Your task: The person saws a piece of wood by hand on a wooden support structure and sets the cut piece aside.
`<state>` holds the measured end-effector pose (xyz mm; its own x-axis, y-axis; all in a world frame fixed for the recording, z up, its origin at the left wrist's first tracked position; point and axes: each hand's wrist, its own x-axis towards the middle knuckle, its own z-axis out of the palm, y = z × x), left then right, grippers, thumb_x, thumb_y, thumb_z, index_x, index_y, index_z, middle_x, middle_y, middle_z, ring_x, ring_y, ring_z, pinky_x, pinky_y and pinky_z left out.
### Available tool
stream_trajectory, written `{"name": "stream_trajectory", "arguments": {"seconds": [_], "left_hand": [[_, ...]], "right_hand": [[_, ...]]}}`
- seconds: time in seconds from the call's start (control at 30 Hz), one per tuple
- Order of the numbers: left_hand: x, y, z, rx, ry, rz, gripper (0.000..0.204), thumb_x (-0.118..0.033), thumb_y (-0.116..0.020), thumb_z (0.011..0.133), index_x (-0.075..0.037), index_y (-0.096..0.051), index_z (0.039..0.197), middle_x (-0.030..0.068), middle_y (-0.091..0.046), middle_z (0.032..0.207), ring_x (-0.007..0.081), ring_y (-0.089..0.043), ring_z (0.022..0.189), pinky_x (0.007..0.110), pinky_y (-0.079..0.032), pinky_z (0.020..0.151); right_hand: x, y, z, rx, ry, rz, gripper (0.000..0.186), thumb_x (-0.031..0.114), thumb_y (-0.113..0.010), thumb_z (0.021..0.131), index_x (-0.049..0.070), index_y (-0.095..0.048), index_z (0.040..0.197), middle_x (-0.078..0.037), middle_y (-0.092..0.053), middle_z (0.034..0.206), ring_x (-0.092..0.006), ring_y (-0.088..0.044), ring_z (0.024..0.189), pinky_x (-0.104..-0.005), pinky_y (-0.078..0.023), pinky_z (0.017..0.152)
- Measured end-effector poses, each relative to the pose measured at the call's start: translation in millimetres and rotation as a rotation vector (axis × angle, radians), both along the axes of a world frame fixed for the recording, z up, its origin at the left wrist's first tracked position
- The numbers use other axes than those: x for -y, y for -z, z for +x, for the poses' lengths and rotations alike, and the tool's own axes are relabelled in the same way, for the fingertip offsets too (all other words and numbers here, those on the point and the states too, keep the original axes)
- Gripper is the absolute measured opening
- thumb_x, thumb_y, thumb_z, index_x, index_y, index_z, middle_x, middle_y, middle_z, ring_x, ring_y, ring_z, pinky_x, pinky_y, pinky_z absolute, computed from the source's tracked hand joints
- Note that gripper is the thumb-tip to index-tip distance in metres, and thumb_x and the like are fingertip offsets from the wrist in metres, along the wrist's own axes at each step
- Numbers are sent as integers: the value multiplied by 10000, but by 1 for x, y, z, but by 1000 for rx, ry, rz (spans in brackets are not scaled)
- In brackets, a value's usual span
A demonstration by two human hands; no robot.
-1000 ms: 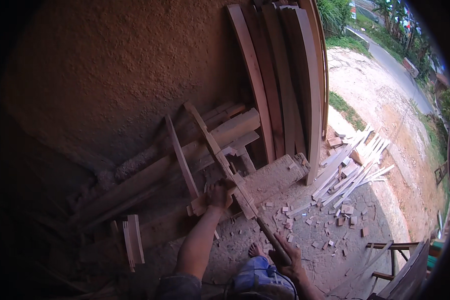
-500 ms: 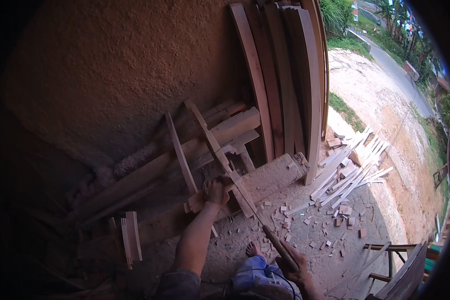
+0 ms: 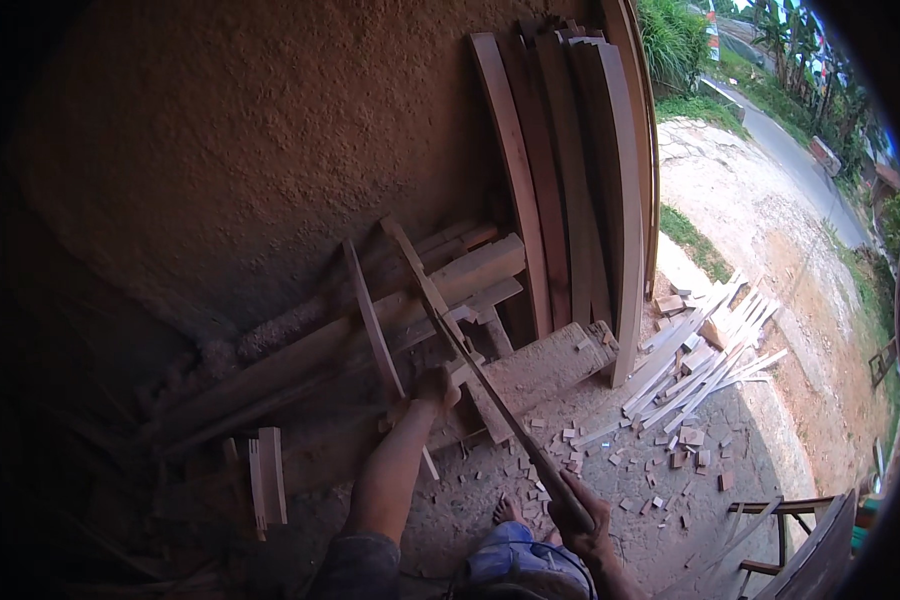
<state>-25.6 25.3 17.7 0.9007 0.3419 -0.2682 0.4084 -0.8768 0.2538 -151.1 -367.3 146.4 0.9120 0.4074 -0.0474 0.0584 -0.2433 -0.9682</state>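
My right hand [image 3: 585, 520] is closed round the dark handle of a handsaw [image 3: 510, 418], whose long, thin blade shows nearly edge-on. The blade slants away to the upper left, against a pale wooden strip [image 3: 416, 268] that lies across a thick beam [image 3: 545, 365]. Just left of the blade, my left hand [image 3: 433, 388] presses down with bent fingers on a short wooden piece [image 3: 398, 412] on the beam. Its fingertips are partly hidden. Beside that hand another narrow strip [image 3: 368, 315] leans over the beam.
Tall planks [image 3: 570, 180] lean on the rough wall [image 3: 270, 130]. Small offcuts [image 3: 690, 437] litter the floor around my bare foot [image 3: 508, 510]. A heap of thin sticks [image 3: 710, 345] lies at right, with a wooden frame [image 3: 780, 520] at the lower right.
The handsaw and my right hand have moved forward, up and to the left along the strip. My left hand stays on the wooden piece. The whole view has shifted slightly.
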Motion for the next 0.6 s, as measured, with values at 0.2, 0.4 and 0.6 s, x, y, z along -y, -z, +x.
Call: {"name": "stream_trajectory", "arguments": {"seconds": [0.2,0.4,0.6], "left_hand": [[6,-25,-11,295,122,-133,460,-313,-696,773,-58,-635,1151,241,-629,1115,415,-597,1055,451,-486,946],[34,-18,20,510,-165,-146,359,-363,-656,865,-21,-625,973,249,-644,1023,440,-610,985,514,-485,861],[36,7,24,753,-230,16,411,-423,-656,838,-22,-595,773,158,-636,681,354,-646,627,458,-499,552]], "right_hand": [[53,-16,-9,513,156,-102,521,95,-755,789,-46,-577,1258,-188,-711,972,-229,-715,830,-309,-538,725],[56,17,-23,112,296,25,529,110,-708,848,-47,-533,1322,-76,-676,904,-89,-599,704,-244,-487,601],[49,20,-34,27,299,14,533,107,-759,830,-26,-557,1305,-100,-691,1012,-125,-641,871,-276,-519,757]]}}
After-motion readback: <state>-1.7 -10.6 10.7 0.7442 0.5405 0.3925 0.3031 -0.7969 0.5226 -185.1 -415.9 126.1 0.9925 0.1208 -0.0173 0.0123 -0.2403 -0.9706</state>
